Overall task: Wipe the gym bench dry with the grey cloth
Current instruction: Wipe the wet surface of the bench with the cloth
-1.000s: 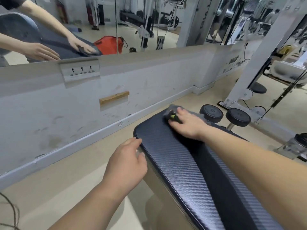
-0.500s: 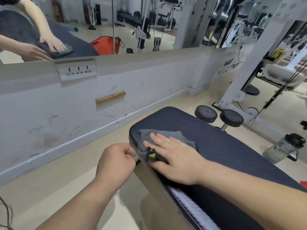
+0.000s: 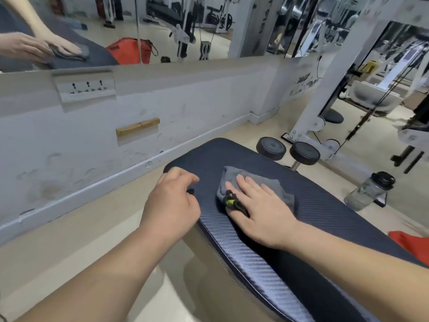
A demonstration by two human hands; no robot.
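The dark, carbon-weave gym bench (image 3: 325,205) runs from the centre to the lower right. A grey cloth (image 3: 232,177) lies crumpled on its pad near the far end. My right hand (image 3: 260,210) presses flat on the cloth, fingers spread, with a small black and yellow-green item at the thumb. My left hand (image 3: 171,203) curls over the bench's left edge, fingers bent around the pad's rim.
A low white wall (image 3: 92,140) with a mirror above it runs along the left. Two black foot rollers (image 3: 304,153) stand past the bench end. A clear water bottle (image 3: 369,190) sits on the floor at right, beside a white machine frame (image 3: 325,89). Something red (image 3: 408,242) lies beyond the bench.
My right hand has slid the cloth from the bench's near left edge toward the middle of the pad. My left hand has shifted slightly forward along the left rim.
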